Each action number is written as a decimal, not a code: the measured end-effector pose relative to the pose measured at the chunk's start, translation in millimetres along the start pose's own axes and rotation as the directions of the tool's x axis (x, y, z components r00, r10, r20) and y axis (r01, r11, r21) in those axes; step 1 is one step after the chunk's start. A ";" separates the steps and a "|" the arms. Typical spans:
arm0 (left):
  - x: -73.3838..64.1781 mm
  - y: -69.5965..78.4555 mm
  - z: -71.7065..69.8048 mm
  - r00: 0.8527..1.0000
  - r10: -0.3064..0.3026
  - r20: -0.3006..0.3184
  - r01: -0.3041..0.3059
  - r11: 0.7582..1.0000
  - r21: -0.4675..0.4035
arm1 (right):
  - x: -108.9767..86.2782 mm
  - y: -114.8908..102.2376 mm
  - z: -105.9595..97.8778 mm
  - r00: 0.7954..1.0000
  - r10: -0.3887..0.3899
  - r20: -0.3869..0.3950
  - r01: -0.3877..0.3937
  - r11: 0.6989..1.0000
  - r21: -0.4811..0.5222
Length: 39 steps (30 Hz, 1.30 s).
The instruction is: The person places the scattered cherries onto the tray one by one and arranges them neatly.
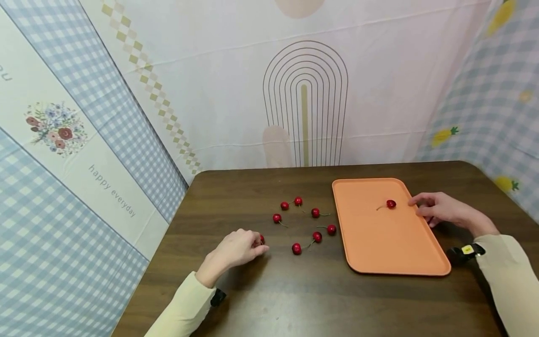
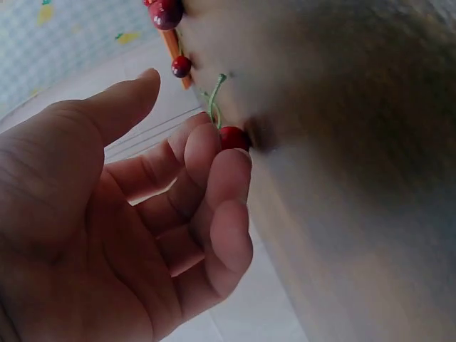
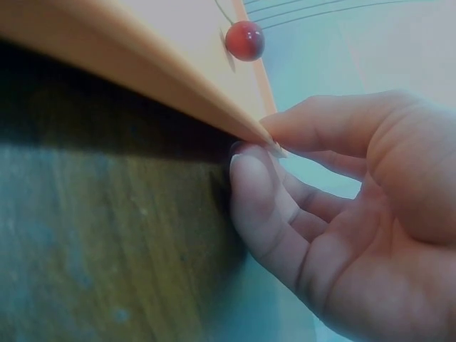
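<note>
Beside the left part of the loose cherries is my left hand, its fingertips touching a red cherry with a green stem. The thumb stands apart from these bent fingers in the left wrist view. In the head view the hand mostly hides that cherry. An orange tray lies at the right, and my right hand pinches its right rim between thumb and finger. One stemmed cherry rests on the tray near that hand.
Several more cherries lie on the dark wooden table between my left hand and the tray, among them a front one and a back one. A patterned cloth hangs behind the table's far edge.
</note>
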State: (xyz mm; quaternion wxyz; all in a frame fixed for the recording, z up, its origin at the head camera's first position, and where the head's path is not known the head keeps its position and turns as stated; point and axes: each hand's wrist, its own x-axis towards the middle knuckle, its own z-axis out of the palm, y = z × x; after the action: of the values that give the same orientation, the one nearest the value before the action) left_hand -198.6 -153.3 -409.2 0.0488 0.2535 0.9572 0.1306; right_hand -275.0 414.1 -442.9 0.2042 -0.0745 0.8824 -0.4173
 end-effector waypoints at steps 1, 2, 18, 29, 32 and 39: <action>0.2 -0.3 0.8 1.000 -0.017 0.010 0.017 1.000 -0.004 | 0.1 0.0 0.1 1.000 0.002 -0.001 -0.002 1.000 0.001; 0.6 -0.7 1.7 0.999 -0.037 0.025 0.038 0.999 -0.006 | 0.2 0.2 0.1 1.000 0.003 -0.003 -0.003 1.000 0.001; 7.4 -2.9 11.4 0.976 -0.176 0.128 0.176 0.984 0.014 | 1.0 2.3 0.0 1.000 -0.015 -0.011 0.015 1.000 -0.025; 16.3 -1.4 9.2 0.973 -0.175 0.148 0.172 0.985 0.034 | 0.8 0.9 2.1 1.000 -0.010 -0.012 0.010 0.999 -0.044; 18.7 -1.9 9.1 0.973 -0.165 0.161 0.163 0.986 0.026 | 1.6 1.1 1.9 1.000 -0.004 -0.010 0.004 0.999 -0.044; 21.3 2.0 6.6 0.971 -0.116 0.210 0.103 0.992 0.074 | 1.2 0.2 2.2 1.000 0.005 -0.016 -0.006 0.999 -0.042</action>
State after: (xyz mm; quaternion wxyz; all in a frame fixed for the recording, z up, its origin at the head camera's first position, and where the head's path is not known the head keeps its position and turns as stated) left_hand -215.1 -139.5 -415.6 0.1507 0.2142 0.9626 0.0696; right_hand -275.1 412.3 -444.6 0.1968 -0.0730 0.8928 -0.3985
